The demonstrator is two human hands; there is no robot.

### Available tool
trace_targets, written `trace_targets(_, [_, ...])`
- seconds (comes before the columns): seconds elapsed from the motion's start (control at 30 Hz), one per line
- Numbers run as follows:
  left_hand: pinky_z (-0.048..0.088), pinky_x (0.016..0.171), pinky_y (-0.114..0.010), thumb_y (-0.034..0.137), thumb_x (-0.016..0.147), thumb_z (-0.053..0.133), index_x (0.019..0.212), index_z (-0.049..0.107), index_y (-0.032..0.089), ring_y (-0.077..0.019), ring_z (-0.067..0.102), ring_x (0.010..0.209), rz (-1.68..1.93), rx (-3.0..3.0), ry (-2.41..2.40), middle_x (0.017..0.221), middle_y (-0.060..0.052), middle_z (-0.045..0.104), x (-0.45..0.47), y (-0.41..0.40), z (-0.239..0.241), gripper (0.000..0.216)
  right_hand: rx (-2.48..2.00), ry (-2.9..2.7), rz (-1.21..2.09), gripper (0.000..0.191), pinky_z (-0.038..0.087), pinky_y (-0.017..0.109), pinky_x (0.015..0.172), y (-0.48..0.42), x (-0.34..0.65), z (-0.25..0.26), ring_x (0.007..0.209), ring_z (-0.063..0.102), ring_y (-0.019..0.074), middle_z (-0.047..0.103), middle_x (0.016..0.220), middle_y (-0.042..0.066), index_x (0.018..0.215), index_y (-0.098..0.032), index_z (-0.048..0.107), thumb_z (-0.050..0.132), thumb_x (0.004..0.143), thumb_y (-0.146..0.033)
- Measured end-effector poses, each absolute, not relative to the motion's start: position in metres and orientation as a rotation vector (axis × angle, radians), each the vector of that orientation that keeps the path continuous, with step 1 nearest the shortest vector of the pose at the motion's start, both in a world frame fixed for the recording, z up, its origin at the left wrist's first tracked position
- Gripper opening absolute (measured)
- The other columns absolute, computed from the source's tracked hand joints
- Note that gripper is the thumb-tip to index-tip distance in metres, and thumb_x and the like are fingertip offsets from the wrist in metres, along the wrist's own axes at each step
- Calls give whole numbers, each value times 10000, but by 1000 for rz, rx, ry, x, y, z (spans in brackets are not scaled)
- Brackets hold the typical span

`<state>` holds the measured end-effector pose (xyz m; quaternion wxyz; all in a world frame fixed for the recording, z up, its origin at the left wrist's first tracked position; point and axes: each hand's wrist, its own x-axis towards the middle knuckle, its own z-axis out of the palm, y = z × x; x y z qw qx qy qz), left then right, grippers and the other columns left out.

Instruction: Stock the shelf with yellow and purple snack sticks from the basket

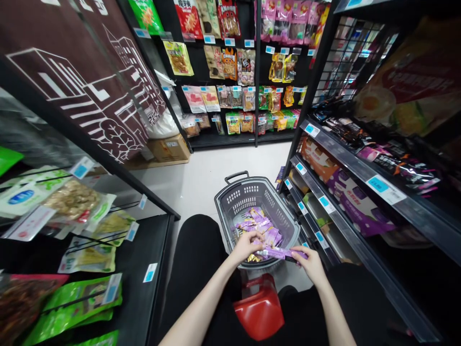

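A grey plastic shopping basket [230, 204] stands on the floor in front of my knees, holding several purple snack packets [264, 226]. My left hand [247, 245] is closed on the packets at the basket's near rim. My right hand [309, 262] pinches the right end of a flat stack of purple packets [277, 253] that stretches between both hands over the rim. A red stool [259, 310] shows below, between my legs.
A black shelf unit on the right carries purple and orange boxes [351, 199] with blue price tags. On the left, hanging green and clear snack bags [75, 202] line a rack. Far shelves hold many hanging packets, with a cardboard box [169, 148] on the pale floor.
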<state>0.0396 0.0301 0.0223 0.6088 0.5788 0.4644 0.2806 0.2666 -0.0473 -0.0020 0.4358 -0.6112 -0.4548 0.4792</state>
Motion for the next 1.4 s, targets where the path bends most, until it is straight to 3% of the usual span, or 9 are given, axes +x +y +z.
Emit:
trace_targets(0.2, [293,497,-196,326,599,676,738,692,136,-86,426,498,164,1569,824,518,43,539,45,15,14,236,-1454,-1079,1321,282,435,223,387,-48,246,-2,412,497,97,568,587,-25,723,-157,622,728,569,-368])
trace_targets(0.4, [327,546,-192,335,668,625,666,676,122,-88,436,533,271,1478,773,532,39,542,67,2,5,219,-1380,-1061,1427,316,413,210,373,-48,239,0,379,492,93,552,535,-47,794,-171,581,707,601,-388])
trace_targets(0.67, [409,573,-213,340,588,723,821,692,141,-116,549,560,99,1232,643,651,3,651,51,13,10,308,-1397,-879,1362,331,390,218,367,-47,275,-6,388,486,99,527,524,-48,784,-176,558,684,629,-439])
trace_targets(0.83, [484,632,-279,285,613,721,1049,622,152,-170,633,647,89,1000,546,748,-42,687,40,16,23,466,-1359,-687,1347,350,367,190,356,-48,293,-1,384,453,68,525,558,-51,791,-170,542,717,610,-414])
trace_targets(0.97, [512,668,-281,229,604,742,1119,558,131,-213,655,785,233,837,494,826,-81,688,42,15,28,556,-1344,-589,1346,343,356,176,344,-49,295,6,368,452,58,519,558,-55,795,-178,554,729,604,-403])
trace_targets(1.07, [521,635,-223,219,624,737,1023,576,117,-209,665,788,447,699,568,811,-87,687,44,19,20,442,-1297,-538,1351,306,431,189,400,-49,296,6,435,530,79,576,636,-25,762,-178,580,729,610,-398])
trace_targets(1.17, [525,619,-192,228,682,694,919,596,86,-187,672,752,644,560,682,796,-102,686,45,25,10,294,-1223,-497,1376,321,522,231,563,-50,298,3,624,634,137,646,794,27,796,-181,622,738,599,-405])
trace_targets(1.3, [528,694,-232,274,749,624,1018,569,62,-211,656,844,767,504,724,867,-143,681,46,29,9,348,-1117,-530,1376,437,518,302,773,-50,297,1,886,634,218,668,944,71,898,-182,648,780,534,-384])
trace_targets(1.4, [518,739,-263,289,675,694,1031,566,76,-221,647,871,770,603,740,896,-132,680,47,28,14,434,-1197,-546,1314,386,535,316,691,-49,291,1,801,654,224,689,852,78,859,-160,653,769,556,-369])
